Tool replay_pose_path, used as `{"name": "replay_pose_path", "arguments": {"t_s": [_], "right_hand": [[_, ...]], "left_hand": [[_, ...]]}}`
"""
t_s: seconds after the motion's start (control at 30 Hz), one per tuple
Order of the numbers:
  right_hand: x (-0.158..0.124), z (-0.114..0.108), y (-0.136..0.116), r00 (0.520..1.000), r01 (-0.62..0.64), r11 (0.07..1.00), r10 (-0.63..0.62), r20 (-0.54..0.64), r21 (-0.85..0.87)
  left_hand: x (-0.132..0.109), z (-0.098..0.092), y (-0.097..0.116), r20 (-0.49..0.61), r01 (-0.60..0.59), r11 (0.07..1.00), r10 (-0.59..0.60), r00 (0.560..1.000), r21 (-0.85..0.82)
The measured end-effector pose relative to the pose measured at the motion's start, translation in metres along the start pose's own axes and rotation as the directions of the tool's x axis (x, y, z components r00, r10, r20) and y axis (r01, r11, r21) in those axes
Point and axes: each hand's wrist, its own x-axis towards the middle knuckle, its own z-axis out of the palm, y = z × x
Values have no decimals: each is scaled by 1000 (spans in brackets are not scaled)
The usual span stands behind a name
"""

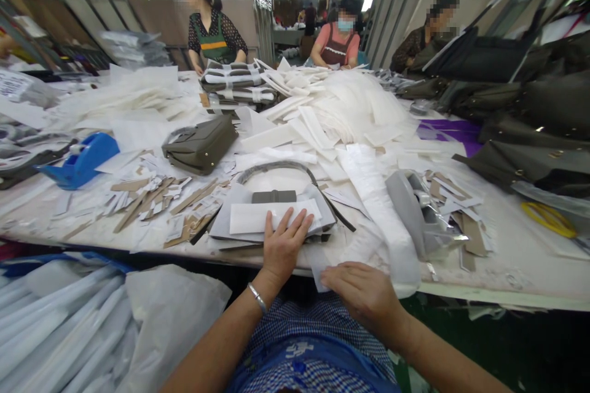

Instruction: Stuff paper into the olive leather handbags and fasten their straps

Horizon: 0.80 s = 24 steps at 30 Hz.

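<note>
Layering seems in hand: the left hand (283,249) lies flat, grip released, on a white rectangular sheet (249,218); the right hand (362,291) seemingly pinches translucent whitish film (317,263), calling for careful alignment next.

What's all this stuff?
Handled bag: one, dark grey, centre front
Pad: one, white, on it
Boxy bag: one, olive, further left
Tape dispensers: two, blue left, grey right
Loose sheets: many, white, middle
Stack: one, dark and white, behind boxy bag
Scraps: many, brown and white, both sides
Dark bags: several, olive, right
Purple material: some, purple, right
Table: one, whitish, underneath
Sheeting: much, whitish, bottom left
People: at least three, mixed clothes, behind
Left hand: one, bare, on pad
Right hand: one, bare, at translucent film
</note>
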Motion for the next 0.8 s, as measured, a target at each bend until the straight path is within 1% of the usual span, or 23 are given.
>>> {"name": "replay_pose_path", "arguments": {"t_s": [0.17,0.3,0.37,0.43,0.53,0.6,0.7,0.73,0.8], "right_hand": [[38,-18,19,996,-15,998,19,85,-55],[69,-21,40,993,-62,991,74,95,-121],[83,-17,52,984,-118,981,137,114,-155],[96,-11,65,963,-195,963,224,151,-186],[112,1,83,912,-318,926,358,200,-204],[118,9,92,867,-385,904,424,263,-187],[120,19,102,809,-443,880,474,348,-170],[120,22,104,805,-443,882,471,362,-162],[119,27,109,824,-409,904,424,375,-124]], "left_hand": [[0,-2,0,-5,-22,1000,22,1000,3],[-1,-5,0,-32,-27,1000,27,999,2],[-2,-5,0,-45,-25,1000,24,999,-14],[-2,-3,-1,-62,-23,999,21,998,-29],[-1,0,-3,-97,-24,998,18,995,-56],[-1,1,-5,-121,-24,996,13,993,-88],[-2,3,-7,-145,-21,990,1,989,-138],[-2,3,-7,-148,-24,989,3,989,-146],[-3,4,-8,-146,-42,989,21,989,-143]]}}
